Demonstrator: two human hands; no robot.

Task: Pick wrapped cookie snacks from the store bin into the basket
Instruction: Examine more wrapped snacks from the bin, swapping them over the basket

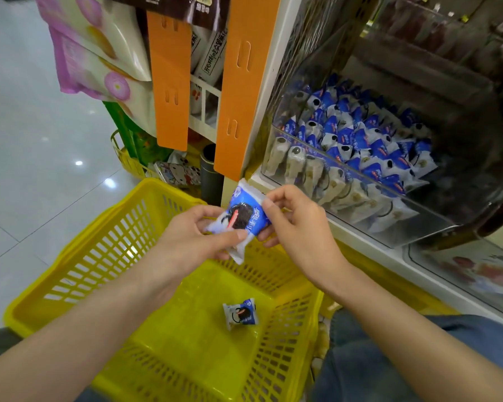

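**Two grips on one cookie packet, above the basket**

The left grip (pixel 192 242) pinched the lower end of a blue-and-white cookie packet (pixel 241 219), with the thumb laid across its front and the fingers curled behind. The right grip (pixel 296 224) pinched the same packet by its right edge, between thumb and fingertips. The packet hung tilted between the two grips, its printed face with the dark cookie turned up toward the camera.

Directly below both grips stood a yellow basket (pixel 70 250) with slotted walls. A second packet (pixel 241 314) lay on the basket's floor, straight under the held one and well apart from it.

Up and to the right of the right grip, a clear bin (pixel 331 161) sat on the shelf, holding a heap of packets (pixel 360 134) in the same blue and white. A row of paler packets stood along the bin's front wall. The bin's near corner was close to the right grip but not touching it.

Above the grips hung two orange panels (pixel 169 82), and to their left were pink and cream bags (pixel 93 53). A pale tiled floor (pixel 26 140) spread out to the left of the left grip. Blue jeans (pixel 375 358) showed beneath the right forearm.
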